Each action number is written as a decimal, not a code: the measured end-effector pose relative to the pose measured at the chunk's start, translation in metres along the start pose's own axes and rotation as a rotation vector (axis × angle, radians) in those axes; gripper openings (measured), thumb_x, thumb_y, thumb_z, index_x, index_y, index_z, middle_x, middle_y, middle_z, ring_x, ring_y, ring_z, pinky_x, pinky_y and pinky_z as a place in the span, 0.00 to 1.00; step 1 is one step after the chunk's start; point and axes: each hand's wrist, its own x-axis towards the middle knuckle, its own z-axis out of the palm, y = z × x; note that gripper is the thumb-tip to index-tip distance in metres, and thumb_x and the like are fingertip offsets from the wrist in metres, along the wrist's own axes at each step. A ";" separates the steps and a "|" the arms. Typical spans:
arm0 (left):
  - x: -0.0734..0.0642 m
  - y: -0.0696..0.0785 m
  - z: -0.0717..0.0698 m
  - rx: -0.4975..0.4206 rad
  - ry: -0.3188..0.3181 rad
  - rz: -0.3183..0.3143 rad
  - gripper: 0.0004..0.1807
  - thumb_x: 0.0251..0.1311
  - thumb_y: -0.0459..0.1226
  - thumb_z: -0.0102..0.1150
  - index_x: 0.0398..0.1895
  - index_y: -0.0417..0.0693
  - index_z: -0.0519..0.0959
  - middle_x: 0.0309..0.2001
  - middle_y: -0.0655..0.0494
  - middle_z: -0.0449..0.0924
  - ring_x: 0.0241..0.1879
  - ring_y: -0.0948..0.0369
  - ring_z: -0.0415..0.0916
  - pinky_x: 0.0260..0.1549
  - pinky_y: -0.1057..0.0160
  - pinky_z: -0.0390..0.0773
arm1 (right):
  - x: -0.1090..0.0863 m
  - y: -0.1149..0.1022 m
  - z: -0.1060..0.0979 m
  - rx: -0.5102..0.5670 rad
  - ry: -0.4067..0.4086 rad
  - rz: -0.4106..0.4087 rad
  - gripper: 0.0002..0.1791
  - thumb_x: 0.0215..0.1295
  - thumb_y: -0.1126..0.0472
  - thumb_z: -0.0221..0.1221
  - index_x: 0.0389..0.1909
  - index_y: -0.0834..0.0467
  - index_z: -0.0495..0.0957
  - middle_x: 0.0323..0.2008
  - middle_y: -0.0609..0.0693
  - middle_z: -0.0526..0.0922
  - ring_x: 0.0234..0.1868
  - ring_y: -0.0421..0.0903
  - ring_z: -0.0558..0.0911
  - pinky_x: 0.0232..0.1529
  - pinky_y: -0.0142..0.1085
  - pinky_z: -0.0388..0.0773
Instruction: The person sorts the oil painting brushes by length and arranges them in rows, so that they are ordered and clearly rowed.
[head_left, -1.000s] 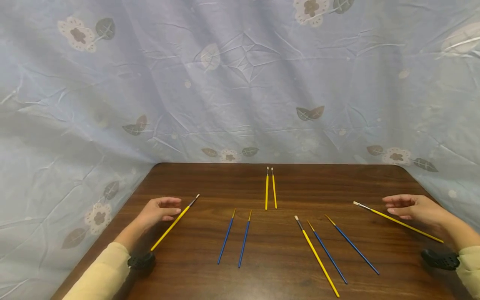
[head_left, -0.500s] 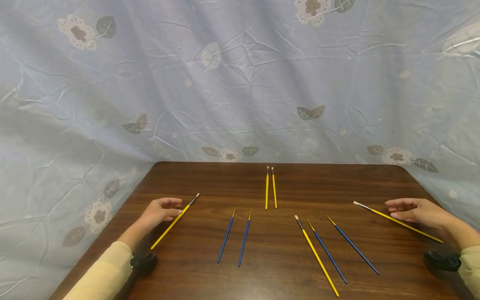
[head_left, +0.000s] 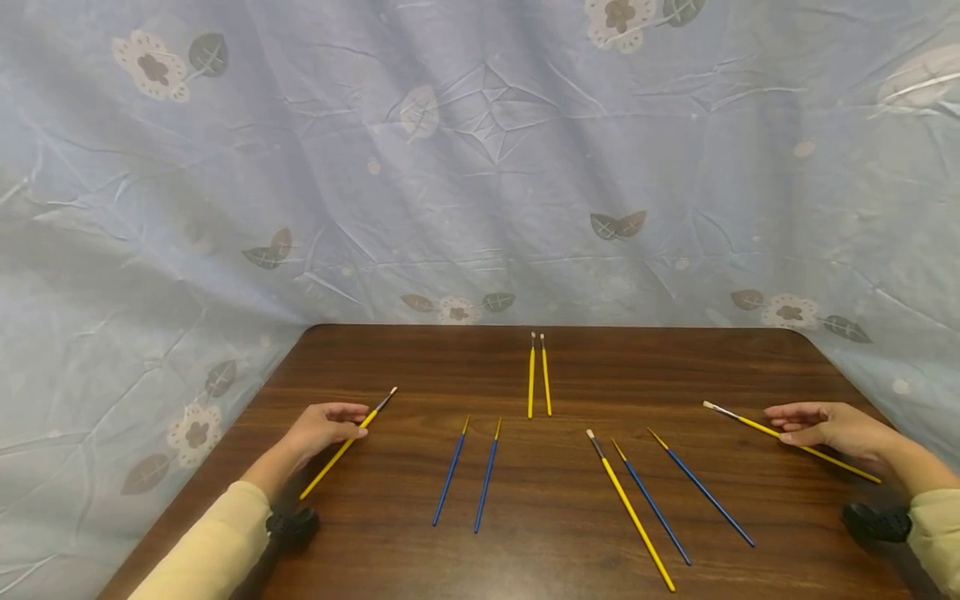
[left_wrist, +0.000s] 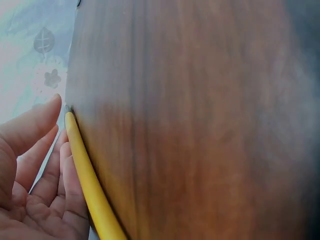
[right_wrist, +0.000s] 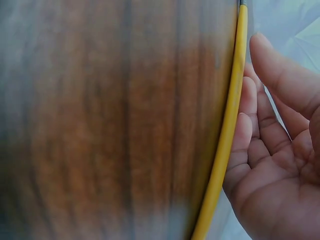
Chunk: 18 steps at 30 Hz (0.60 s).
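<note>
Your left hand point(head_left: 322, 429) stands at the left outer brush point(head_left: 330, 465), thumb and fingers apart. In the left wrist view the thumb is clear of the yellow handle and the fingers show just beside it; whether they touch cannot be told. Your right hand point(head_left: 847, 432) mirrors this at the right outer brush point(head_left: 757, 425), also yellow, thumb and fingers again apart and the thumb clear of the handle. Both outer brushes appear to lie flat on the table point(head_left: 420, 367), tips pointing inward. Judged from this, the reach is all but complete on both sides; a firm hold is not yet made, and neither brush is seen lifted.

Between your hands, seven more brushes lie out of your grasp. Nearer your left is a pair of blue brushes point(head_left: 449, 476), roughly parallel; at the far edge, a pair of yellow brushes point(head_left: 532, 383) side by side. Nearer your right, a single yellow brush point(head_left: 637, 523) slants beside two blue brushes point(head_left: 711, 497). If gathering or sorting is meant, none of it shows as done: colours remain mixed in that last group. Beyond hangs a flowered cloth point(head_left: 480, 208).
</note>
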 end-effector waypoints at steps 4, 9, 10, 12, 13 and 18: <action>0.000 0.001 0.002 0.023 0.023 -0.020 0.25 0.54 0.35 0.71 0.56 0.37 0.79 0.51 0.44 0.81 0.50 0.53 0.76 0.46 0.58 0.80 | -0.001 -0.001 0.001 -0.078 0.031 0.001 0.26 0.66 0.66 0.61 0.60 0.75 0.69 0.47 0.38 0.81 0.43 0.30 0.79 0.42 0.29 0.80; 0.000 0.002 0.004 0.027 0.059 -0.020 0.24 0.52 0.34 0.73 0.54 0.37 0.80 0.49 0.44 0.82 0.50 0.52 0.76 0.44 0.62 0.79 | -0.001 0.001 0.001 -0.103 0.036 -0.023 0.26 0.64 0.66 0.62 0.59 0.74 0.71 0.46 0.35 0.81 0.43 0.29 0.78 0.41 0.29 0.80; 0.000 0.002 0.004 0.029 0.062 -0.017 0.24 0.52 0.34 0.73 0.53 0.37 0.81 0.49 0.44 0.82 0.50 0.52 0.76 0.44 0.62 0.79 | -0.001 0.002 0.000 -0.102 0.040 -0.017 0.25 0.64 0.66 0.63 0.59 0.73 0.71 0.46 0.36 0.81 0.43 0.29 0.78 0.41 0.29 0.80; -0.001 0.002 0.005 0.032 0.070 -0.014 0.23 0.51 0.33 0.73 0.53 0.36 0.81 0.49 0.43 0.82 0.51 0.52 0.76 0.45 0.62 0.79 | -0.001 0.003 0.001 -0.110 0.053 -0.012 0.25 0.63 0.66 0.63 0.59 0.72 0.73 0.46 0.39 0.82 0.43 0.29 0.78 0.41 0.29 0.80; -0.001 0.002 0.006 0.033 0.076 -0.016 0.23 0.51 0.33 0.73 0.52 0.37 0.81 0.49 0.44 0.82 0.51 0.52 0.76 0.45 0.63 0.79 | -0.001 0.004 0.001 -0.117 0.058 -0.011 0.25 0.62 0.66 0.64 0.59 0.72 0.73 0.47 0.43 0.82 0.43 0.29 0.78 0.41 0.29 0.80; -0.001 0.001 0.006 0.040 0.085 -0.016 0.23 0.51 0.32 0.73 0.52 0.36 0.81 0.50 0.43 0.82 0.49 0.54 0.77 0.44 0.64 0.79 | -0.002 0.003 0.002 -0.147 0.081 -0.003 0.25 0.61 0.67 0.65 0.59 0.71 0.74 0.51 0.57 0.81 0.42 0.29 0.79 0.41 0.28 0.79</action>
